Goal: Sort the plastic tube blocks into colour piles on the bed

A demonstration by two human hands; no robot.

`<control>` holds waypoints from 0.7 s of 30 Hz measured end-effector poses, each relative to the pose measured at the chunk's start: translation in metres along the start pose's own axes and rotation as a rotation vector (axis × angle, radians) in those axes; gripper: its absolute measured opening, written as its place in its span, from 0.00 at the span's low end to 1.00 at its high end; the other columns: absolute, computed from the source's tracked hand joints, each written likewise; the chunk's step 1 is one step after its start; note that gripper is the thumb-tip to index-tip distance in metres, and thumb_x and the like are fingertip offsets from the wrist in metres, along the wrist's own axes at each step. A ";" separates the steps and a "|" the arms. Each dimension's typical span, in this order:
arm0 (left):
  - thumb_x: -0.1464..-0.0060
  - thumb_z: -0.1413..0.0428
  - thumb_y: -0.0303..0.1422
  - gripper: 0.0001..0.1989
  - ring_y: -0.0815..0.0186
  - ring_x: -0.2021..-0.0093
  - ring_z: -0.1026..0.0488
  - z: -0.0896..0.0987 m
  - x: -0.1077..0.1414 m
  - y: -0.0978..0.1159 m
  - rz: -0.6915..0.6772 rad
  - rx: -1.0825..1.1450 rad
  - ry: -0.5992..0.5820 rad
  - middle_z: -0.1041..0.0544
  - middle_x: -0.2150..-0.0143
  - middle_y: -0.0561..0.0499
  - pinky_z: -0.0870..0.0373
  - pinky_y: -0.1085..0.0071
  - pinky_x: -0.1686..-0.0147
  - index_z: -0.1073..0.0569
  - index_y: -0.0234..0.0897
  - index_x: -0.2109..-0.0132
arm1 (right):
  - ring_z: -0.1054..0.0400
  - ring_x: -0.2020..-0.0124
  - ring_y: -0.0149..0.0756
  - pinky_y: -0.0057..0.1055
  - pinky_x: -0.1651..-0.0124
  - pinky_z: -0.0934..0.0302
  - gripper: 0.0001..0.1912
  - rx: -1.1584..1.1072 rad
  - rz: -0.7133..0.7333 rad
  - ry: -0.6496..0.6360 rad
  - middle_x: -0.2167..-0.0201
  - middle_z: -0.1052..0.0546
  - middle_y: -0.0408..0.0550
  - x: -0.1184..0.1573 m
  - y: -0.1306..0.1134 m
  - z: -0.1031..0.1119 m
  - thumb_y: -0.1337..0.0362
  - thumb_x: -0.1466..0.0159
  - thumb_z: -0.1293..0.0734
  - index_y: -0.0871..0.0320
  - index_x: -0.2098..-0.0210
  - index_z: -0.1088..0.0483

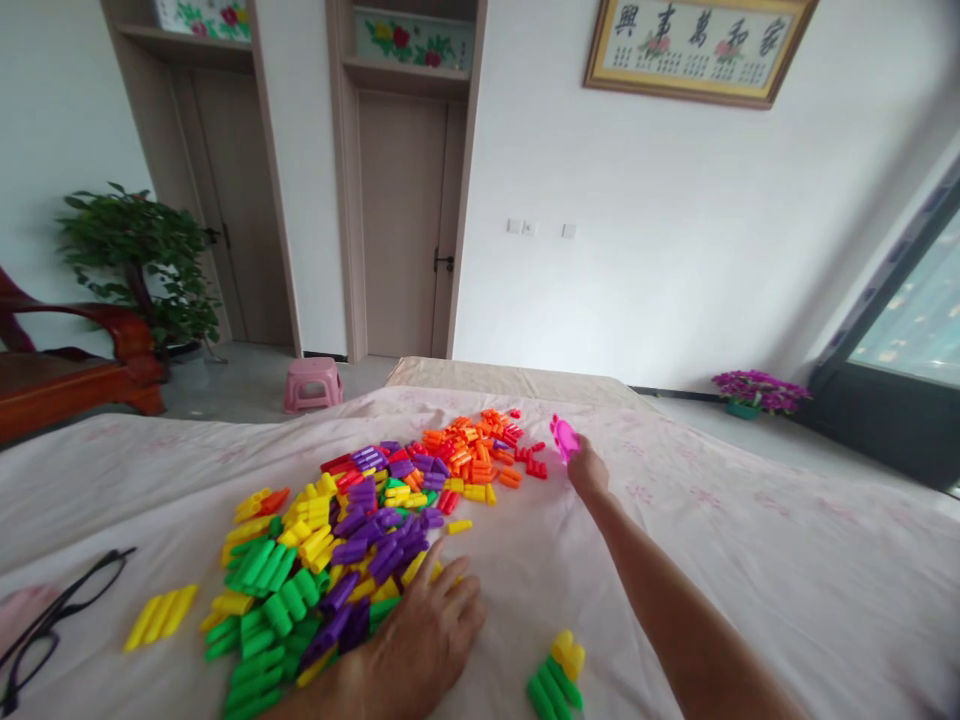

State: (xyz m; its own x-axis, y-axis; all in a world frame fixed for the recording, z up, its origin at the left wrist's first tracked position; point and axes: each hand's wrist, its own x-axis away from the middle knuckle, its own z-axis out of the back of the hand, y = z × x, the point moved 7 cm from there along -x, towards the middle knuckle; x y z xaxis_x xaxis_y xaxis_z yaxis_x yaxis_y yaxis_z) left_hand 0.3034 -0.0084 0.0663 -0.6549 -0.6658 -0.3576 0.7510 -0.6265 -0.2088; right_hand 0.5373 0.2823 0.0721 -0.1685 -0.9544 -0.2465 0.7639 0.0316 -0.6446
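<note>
My right hand (589, 470) is stretched forward, its fingers closed around a bright pink plastic piece (564, 438) with a rounded body and small knobs along one edge; its exact kind is unclear. My left hand (431, 635) lies palm down with fingers spread, beside the near right edge of a big pile of plastic building pieces. In that pile, green pieces (262, 567) lie nearest, yellow pieces (309, 520) and purple pieces (386, 540) in the middle, orange pieces (472, 448) at the far end. A joined green and yellow piece (556, 680) rests on the cloth between my arms.
A pale flowered cloth (750, 560) covers the surface. Black-framed glasses (60, 610) and a yellow piece (160, 617) lie at the left. Beyond stand a pink stool (313, 384), a wooden armchair (124, 350), a leafy plant (142, 260) and purple flowers (759, 388).
</note>
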 end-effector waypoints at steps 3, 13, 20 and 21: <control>0.36 0.51 0.36 0.13 0.53 0.40 0.33 -0.006 0.010 -0.019 0.086 -0.058 -0.029 0.23 0.52 0.44 0.62 0.45 0.32 0.25 0.37 0.51 | 0.27 0.54 0.49 0.40 0.52 0.39 0.23 0.061 0.090 -0.089 0.55 0.21 0.59 0.006 -0.022 -0.026 0.65 0.37 0.40 0.56 0.44 0.30; 0.38 0.47 0.32 0.08 0.65 0.57 0.25 0.019 0.029 -0.069 0.286 0.220 0.052 0.22 0.64 0.55 0.40 0.56 0.38 0.24 0.42 0.63 | 0.27 0.50 0.45 0.37 0.48 0.37 0.20 0.008 0.490 -0.264 0.50 0.21 0.51 0.089 -0.097 -0.066 0.62 0.31 0.44 0.52 0.42 0.31; 0.36 0.54 0.42 0.18 0.60 0.50 0.25 0.065 0.069 -0.201 0.723 0.226 0.188 0.19 0.53 0.47 0.32 0.64 0.46 0.23 0.40 0.55 | 0.26 0.51 0.42 0.35 0.49 0.35 0.18 -0.242 0.707 -0.418 0.51 0.21 0.49 0.142 -0.135 -0.064 0.62 0.30 0.43 0.51 0.44 0.30; 0.37 0.54 0.44 0.20 0.59 0.49 0.25 0.061 0.080 -0.220 0.772 0.245 0.173 0.19 0.52 0.47 0.32 0.64 0.46 0.22 0.39 0.55 | 0.26 0.51 0.42 0.35 0.48 0.35 0.18 -0.266 0.701 -0.407 0.51 0.21 0.49 0.135 -0.134 -0.063 0.61 0.30 0.43 0.52 0.44 0.31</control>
State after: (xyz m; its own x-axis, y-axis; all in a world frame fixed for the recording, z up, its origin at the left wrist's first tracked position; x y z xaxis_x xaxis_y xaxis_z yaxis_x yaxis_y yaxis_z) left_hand 0.0806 0.0517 0.1389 0.0747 -0.8857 -0.4582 0.9311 -0.1025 0.3500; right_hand 0.3729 0.1677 0.0790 0.5643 -0.7192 -0.4054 0.4278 0.6747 -0.6014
